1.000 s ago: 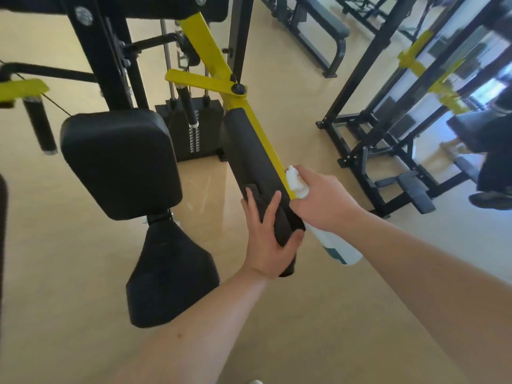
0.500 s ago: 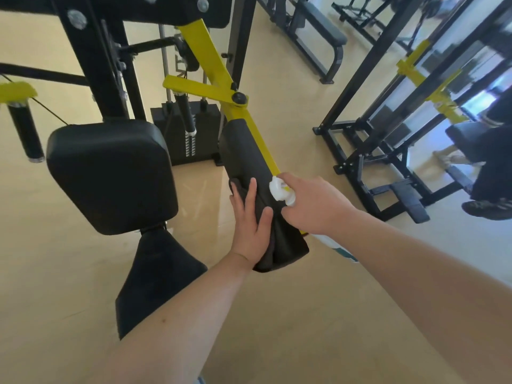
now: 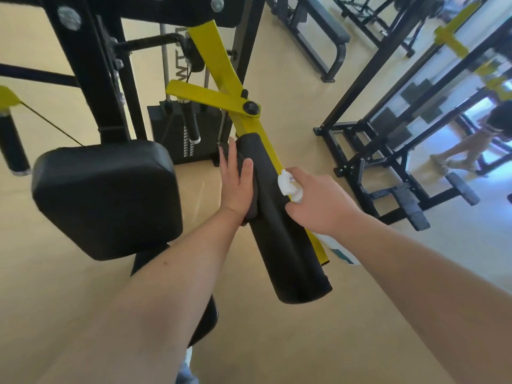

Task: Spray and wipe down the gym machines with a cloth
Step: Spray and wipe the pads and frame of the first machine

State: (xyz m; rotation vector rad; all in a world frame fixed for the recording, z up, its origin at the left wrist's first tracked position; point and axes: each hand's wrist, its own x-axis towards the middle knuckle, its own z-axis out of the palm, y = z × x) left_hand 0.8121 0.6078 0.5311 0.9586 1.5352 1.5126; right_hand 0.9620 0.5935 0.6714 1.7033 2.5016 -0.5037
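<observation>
A long black arm pad (image 3: 285, 245) runs along a yellow lever (image 3: 221, 79) of the gym machine. My left hand (image 3: 235, 184) lies flat with straight fingers on a dark cloth (image 3: 250, 209), pressing it against the pad's left side near the upper end. Most of the cloth is hidden under the hand. My right hand (image 3: 321, 203) grips a white spray bottle (image 3: 289, 185) just right of the pad, nozzle up and toward the pad. The bottle's lower body (image 3: 339, 250) shows below my wrist.
A black back pad (image 3: 108, 198) and seat (image 3: 199, 322) stand at the left, with a weight stack (image 3: 180, 128) behind. Black racks (image 3: 388, 151) and a bench (image 3: 318, 26) fill the right and back. Another person's legs (image 3: 471, 145) show at far right. The floor is tan.
My left hand slid the cloth up the pad from its lower end to its upper part. The right hand with the bottle stayed beside the pad. The camera moved closer.
</observation>
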